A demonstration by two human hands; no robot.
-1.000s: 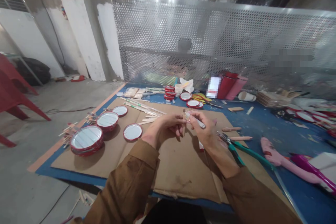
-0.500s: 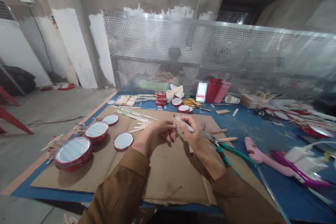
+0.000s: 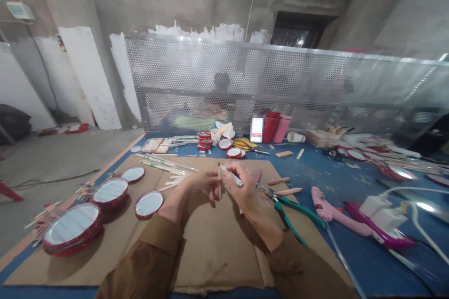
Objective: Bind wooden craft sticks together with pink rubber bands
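Cardboard (image 3: 217, 252) is covering blue table (image 3: 308, 173), left hand's (image 3: 199, 184) pinching a wooden stick (image 3: 220, 190), right hand's (image 3: 243, 189) gripping a white pen (image 3: 236, 179).

White pen-like stick (image 3: 237, 180); brown cardboard sheet (image 3: 217, 243); blue surface (image 3: 312, 175); round red-rimmed discs (image 3: 72, 224), whitish and faintly striped, lower left.

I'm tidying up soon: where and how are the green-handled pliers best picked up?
Probably by both green handles, from above and the right: they splay apart toward that side, while the metal head points left, close beside the right hand.
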